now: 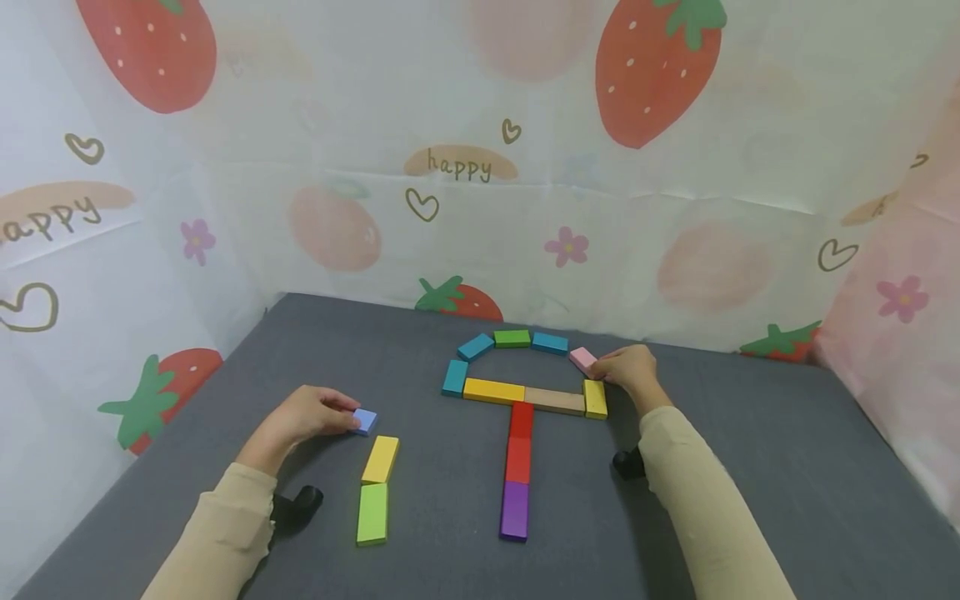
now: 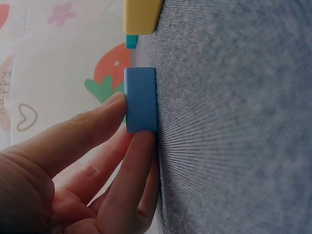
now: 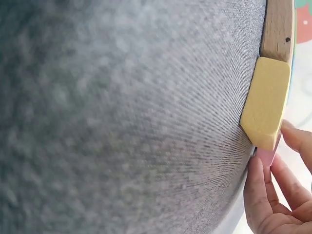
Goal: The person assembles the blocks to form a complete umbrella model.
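My left hand [image 1: 306,414] holds a blue block [image 1: 364,422] low over the dark cloth. In the left wrist view the thumb lies on the upper face of that block and the fingers on its near end. Just in front of it are a yellow block [image 1: 381,459] and a lime green block [image 1: 372,513], end to end. My right hand [image 1: 632,373] pinches a pink block [image 1: 582,361] at the right of a block loop. Close by stands a yellow block [image 1: 595,399], which partly hides the pink one in the right wrist view.
The loop has teal blocks [image 1: 454,377], a green block [image 1: 512,339], an orange-yellow block [image 1: 493,391] and a wooden block [image 1: 555,400]. Below it runs a stem of red blocks [image 1: 519,450] and a purple block [image 1: 514,510]. A printed curtain [image 1: 465,233] borders the table [image 1: 712,467].
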A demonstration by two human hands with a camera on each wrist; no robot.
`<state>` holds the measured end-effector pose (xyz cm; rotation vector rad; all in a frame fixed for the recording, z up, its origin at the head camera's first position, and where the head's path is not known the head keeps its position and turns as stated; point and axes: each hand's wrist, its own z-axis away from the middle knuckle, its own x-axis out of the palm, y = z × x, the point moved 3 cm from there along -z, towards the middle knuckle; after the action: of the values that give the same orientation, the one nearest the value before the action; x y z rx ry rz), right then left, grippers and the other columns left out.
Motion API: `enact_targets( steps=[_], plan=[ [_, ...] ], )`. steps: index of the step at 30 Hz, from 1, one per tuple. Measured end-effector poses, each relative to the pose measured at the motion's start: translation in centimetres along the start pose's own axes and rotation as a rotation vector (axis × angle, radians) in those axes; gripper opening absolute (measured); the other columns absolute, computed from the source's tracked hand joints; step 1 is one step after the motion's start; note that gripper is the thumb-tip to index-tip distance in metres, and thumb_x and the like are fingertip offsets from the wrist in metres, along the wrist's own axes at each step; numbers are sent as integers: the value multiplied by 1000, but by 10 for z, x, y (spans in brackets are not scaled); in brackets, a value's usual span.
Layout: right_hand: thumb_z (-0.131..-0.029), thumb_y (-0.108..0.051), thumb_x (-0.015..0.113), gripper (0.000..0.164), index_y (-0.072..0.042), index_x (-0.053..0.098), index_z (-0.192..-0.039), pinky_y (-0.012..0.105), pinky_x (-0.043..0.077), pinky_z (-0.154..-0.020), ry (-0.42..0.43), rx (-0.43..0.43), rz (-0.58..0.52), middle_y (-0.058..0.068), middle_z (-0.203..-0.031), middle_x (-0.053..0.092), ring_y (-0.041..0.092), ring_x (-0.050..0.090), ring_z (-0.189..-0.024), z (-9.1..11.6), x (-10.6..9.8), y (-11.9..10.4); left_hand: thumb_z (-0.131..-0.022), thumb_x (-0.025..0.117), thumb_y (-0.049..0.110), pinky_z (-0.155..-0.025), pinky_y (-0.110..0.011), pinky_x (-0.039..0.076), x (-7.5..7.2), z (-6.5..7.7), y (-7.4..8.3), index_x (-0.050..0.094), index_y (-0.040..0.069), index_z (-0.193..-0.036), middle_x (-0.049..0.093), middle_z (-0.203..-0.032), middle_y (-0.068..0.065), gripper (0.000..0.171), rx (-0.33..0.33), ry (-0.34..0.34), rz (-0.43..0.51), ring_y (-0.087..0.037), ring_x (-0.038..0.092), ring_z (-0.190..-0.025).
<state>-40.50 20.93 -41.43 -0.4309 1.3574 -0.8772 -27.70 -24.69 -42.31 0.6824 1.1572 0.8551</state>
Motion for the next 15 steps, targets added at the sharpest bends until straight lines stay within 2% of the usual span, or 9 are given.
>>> enact_targets(
  steps=[6, 15],
  plan=[
    [-84, -20, 79, 30, 2, 76, -104, 21, 52, -70, 35, -20, 40, 14, -99, 76, 9, 63, -70, 2, 3, -2, -86, 77, 11, -84, -32, 59, 0, -1, -1, 66, -7, -119, 69, -114, -18, 40, -6, 4, -3, -12, 65, -88],
    [-87, -21, 77, 31, 3, 75, -106, 21, 52, -70, 45, -43, 67, 16, -101, 75, 10, 64, -71, 4, 4, -4, -86, 77, 11, -84, -32, 59, 0, -1, 0, 66, -7, -119, 70, -114, -18, 40, -3, 8, -3, -12, 65, -88]
  ],
)
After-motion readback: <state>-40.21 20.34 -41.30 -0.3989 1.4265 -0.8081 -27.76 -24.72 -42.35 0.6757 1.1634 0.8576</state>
